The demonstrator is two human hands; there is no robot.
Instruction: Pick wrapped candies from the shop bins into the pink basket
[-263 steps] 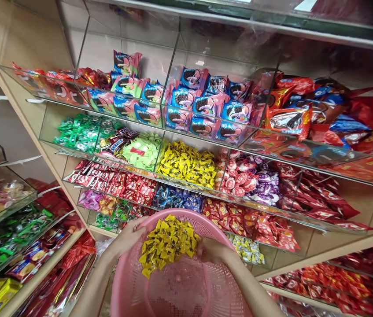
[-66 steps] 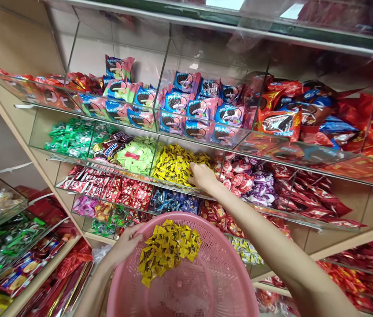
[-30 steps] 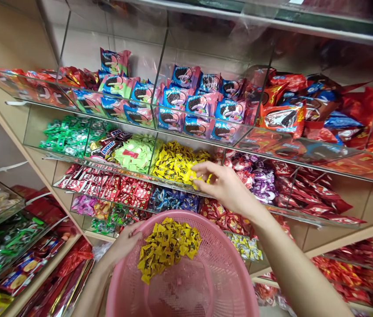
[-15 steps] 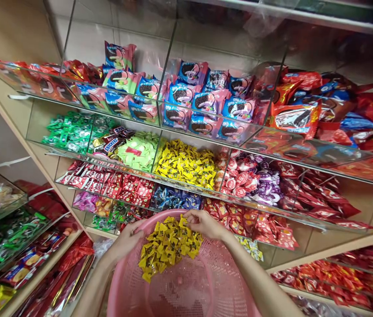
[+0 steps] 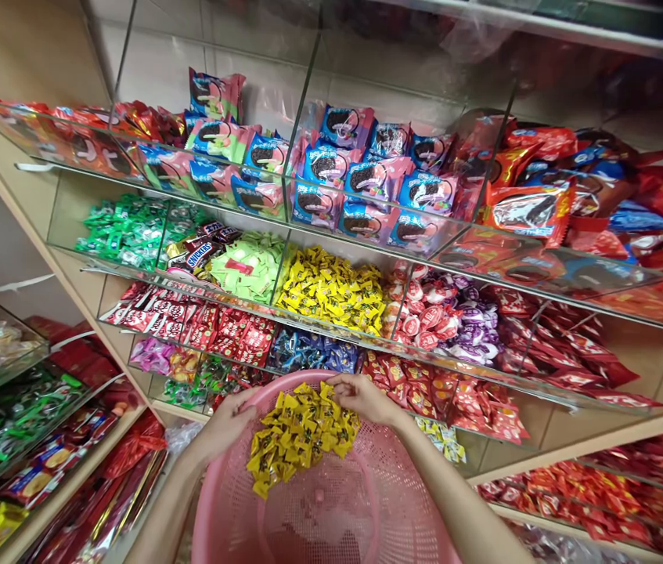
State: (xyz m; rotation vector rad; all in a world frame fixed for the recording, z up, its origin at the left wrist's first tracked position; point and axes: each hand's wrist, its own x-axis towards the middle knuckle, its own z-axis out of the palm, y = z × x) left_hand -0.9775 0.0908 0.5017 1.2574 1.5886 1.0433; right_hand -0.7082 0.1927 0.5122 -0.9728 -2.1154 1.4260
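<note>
1. I have the pink basket (image 5: 387,462) at the lower centre of the frame, with its open top facing my view and its near side running off the bottom edge.
2. The yellow-wrapped candies (image 5: 301,442) lie in a heap inside it, in its upper-left part; below and to the right of them I see bare mesh.
3. My left hand (image 5: 228,427), left of the heap, is closed over the basket's rim, and I read it as the supporting hold.
4. My right hand (image 5: 366,399) is bent over the top right of the heap, fingertips against the uppermost pieces. I can't tell whether it pinches one or merely rests there.
5. A bigger pile of the same yellow sweets (image 5: 334,290) fills a clear-walled compartment of the wooden shelf unit (image 5: 29,223), mid-frame, above the basket. Pale-green packets (image 5: 252,266) lie to its left and red-and-white sweets (image 5: 428,317) to its right; blue-and-pink biscuit packs (image 5: 366,180) sit on the row above.
6. Each candy should be very light, and I'd judge the wrapper crinkly and a bit slick. A loose pinch could let pieces slide; I'd take single ones by the body rather than the twisted ends, and several with a cupped palm.
7. The basket looks like thin, slightly springy plastic, light even with this load. Its rolled rim is the place to hold, ideally at opposite sides, since a one-sided grip might tip the heap.
</note>
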